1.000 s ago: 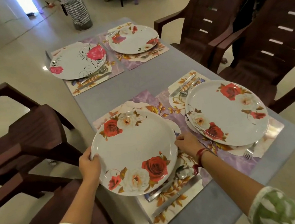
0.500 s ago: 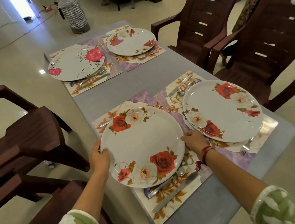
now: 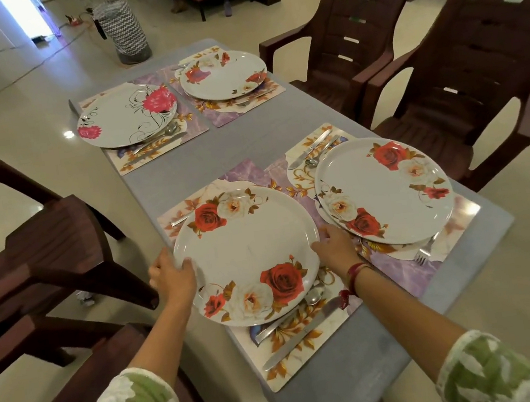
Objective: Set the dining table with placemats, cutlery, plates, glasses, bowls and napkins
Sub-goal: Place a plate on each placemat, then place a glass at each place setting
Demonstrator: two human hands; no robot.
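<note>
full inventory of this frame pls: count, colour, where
table: 1, grey, centre
placemats: 4, purple-cream floral, one per setting
near-left plate: 1, white with red roses, on near-left placemat
near-right plate: 1, same pattern, near-right placemat
far-right plate: 1, same pattern, far-right placemat
far-left plate: 1, white, pink flowers, far-left placemat
cutlery: steel, beside plates; count unclear
chairs: 4, dark brown, two per side
basket: 1, black-white zigzag, floor beyond table
hands: 2; left hand and right hand grip near-left plate's opposite rims
</note>
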